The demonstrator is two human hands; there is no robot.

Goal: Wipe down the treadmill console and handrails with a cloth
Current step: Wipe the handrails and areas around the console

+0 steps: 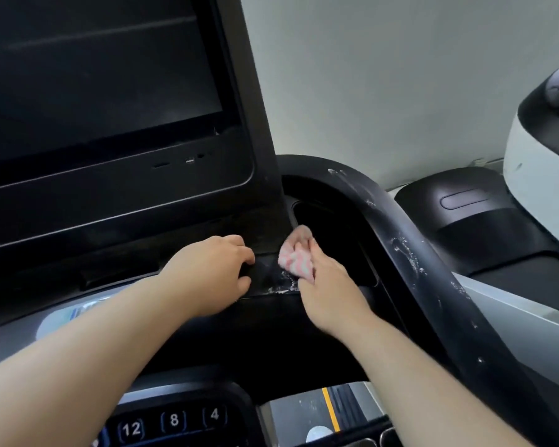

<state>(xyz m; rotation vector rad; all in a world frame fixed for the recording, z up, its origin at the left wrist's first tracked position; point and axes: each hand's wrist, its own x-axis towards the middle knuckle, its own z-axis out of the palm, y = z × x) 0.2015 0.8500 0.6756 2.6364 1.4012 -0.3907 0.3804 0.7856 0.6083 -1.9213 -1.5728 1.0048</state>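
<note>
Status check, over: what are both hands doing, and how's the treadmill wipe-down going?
Left hand grips console ledge. Right hand holds pink cloth on it. White residue on ledge and right handrail. Nothing in the way.

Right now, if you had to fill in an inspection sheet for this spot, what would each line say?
Surface: black console ledge, smeared with white residue beside the cloth.
Job's things: pink-and-white cloth bunched against the ledge; handrail speckled with white; screen dark.
Clutter: a clear plastic item, perhaps a bottle, lying under the left forearm.
Hands: right hand grips the cloth; left hand holds the ledge's edge with curled fingers.
Cables: nothing seen.
Surroundings: pale wall behind; a black-and-white machine to the right; number buttons marked 12, 8 and 4 below.
</note>
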